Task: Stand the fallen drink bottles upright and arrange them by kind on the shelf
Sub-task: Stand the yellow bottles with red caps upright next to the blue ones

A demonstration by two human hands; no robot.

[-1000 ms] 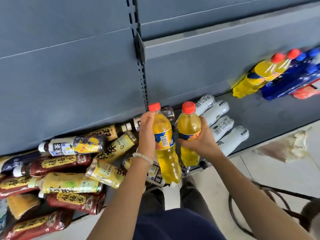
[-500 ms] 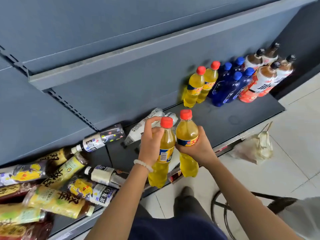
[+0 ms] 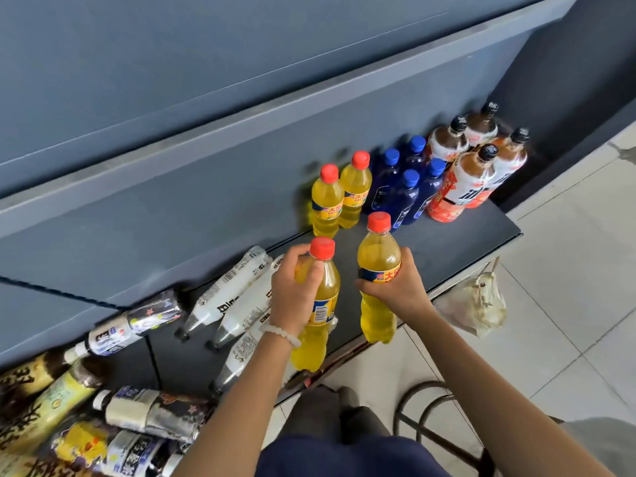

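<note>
My left hand (image 3: 296, 287) grips one yellow soda bottle (image 3: 318, 325) with a red cap, held upright above the shelf's front edge. My right hand (image 3: 401, 287) grips a second yellow soda bottle (image 3: 378, 259) the same way, a little farther right. Behind them two yellow sodas (image 3: 340, 197) stand upright on the dark shelf (image 3: 447, 246). Beside those stand several blue bottles (image 3: 402, 187) and several brown tea bottles with white and red labels (image 3: 471, 170). Three white-labelled bottles (image 3: 230, 297) lie fallen left of my left hand.
A heap of fallen tea and milk-tea bottles (image 3: 103, 407) fills the shelf at lower left. A crumpled plastic bag (image 3: 478, 304) hangs off the shelf's front edge on the right. A black stool frame (image 3: 426, 414) stands on the tiled floor by my legs.
The view has swung right, bringing the upright rows closer. Both hands have carried their yellow bottles rightward toward the standing yellow sodas, and the two bottles are now farther apart.
</note>
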